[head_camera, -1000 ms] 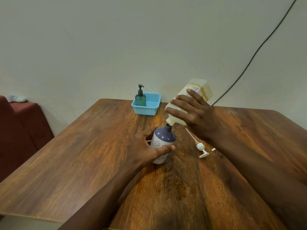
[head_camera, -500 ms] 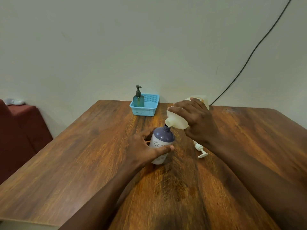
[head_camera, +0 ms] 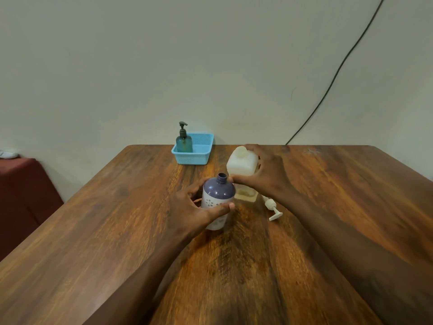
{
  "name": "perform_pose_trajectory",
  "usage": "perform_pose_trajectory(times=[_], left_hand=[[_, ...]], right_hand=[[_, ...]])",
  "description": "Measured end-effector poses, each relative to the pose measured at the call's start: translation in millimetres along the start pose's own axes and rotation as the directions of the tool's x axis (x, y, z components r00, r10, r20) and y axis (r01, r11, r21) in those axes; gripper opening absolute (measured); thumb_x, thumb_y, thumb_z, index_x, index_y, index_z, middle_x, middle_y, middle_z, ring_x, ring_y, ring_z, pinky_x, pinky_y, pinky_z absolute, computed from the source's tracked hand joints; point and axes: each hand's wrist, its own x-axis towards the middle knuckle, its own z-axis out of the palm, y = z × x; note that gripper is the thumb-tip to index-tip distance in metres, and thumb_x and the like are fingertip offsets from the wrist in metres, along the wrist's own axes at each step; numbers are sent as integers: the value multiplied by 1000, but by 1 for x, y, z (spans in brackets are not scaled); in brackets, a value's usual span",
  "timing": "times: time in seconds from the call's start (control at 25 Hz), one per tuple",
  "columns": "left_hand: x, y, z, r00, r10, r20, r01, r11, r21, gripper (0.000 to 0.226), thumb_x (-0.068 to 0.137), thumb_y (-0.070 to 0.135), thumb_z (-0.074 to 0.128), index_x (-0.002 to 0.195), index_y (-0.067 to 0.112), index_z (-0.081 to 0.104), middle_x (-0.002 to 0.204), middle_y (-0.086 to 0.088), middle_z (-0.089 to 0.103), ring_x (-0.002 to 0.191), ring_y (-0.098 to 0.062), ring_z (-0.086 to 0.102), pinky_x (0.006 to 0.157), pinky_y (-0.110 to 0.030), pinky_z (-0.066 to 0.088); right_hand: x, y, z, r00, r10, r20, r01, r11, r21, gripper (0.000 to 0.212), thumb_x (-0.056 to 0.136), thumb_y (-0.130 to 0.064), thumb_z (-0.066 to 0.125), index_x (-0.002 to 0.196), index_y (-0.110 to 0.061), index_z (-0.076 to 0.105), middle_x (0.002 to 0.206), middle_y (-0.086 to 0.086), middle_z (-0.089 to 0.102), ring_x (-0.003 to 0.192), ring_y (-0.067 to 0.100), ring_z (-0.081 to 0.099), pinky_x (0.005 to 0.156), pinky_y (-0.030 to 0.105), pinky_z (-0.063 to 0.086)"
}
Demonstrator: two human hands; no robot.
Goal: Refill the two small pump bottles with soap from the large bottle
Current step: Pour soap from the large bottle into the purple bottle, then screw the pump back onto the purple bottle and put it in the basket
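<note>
Left hand: I'm seeing it gripping the uncapped purple bottle.
Right hand: clasping the large bottle, just right.
Edges: both sitting well inside the table.

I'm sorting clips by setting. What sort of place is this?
Likely a room in a home: a wooden table against a plain painted wall, a small blue basket holding a teal pump bottle, and maroon-covered furniture at the left edge.
</note>
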Motion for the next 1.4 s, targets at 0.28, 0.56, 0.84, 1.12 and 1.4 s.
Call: perform_pose_trajectory(times=[0.28,0.56,0.84,1.12,1.4], left_hand=[[4,2,3,1000,-7,0,7,1000,25,60,66,59,90,117,57,60,109,33,70,106,9,68,84,-15,57],[5,-6,13,998,-34,46,33,999,17,75,62,79,83,129,53,62,120,24,72,112,3,68,92,-33,62],[3,19,33,994,-57,92,56,998,4,64,69,51,92,123,45,59,108,35,63,97,28,59,79,-5,52],[6,29,69,998,-31,47,34,997,-68,63,65,46,95,117,53,62,106,41,68,106,13,67,82,-10,55],[13,28,89,999,-21,43,23,998,-62,75,67,53,95,133,27,70,125,14,74,111,0,70,90,-28,62]], right_hand=[[-2,11,17,975,217,46,-218,976,28,86,64,-47,95,137,-22,56,134,3,62,107,10,50,87,33,54],[2,22,18,957,220,187,-239,967,85,96,65,-44,95,145,-24,47,140,3,58,120,22,60,92,38,57],[-19,42,-12,927,289,239,-349,898,268,92,73,-65,81,150,-29,43,136,-4,61,118,14,61,94,33,56],[-41,91,-42,883,469,-31,-468,883,31,26,88,-34,80,109,-20,73,102,-4,73,94,13,70,72,21,52],[-62,120,-22,867,475,149,-437,870,-229,44,80,-59,75,113,-30,76,99,-12,76,86,8,67,73,33,58]])
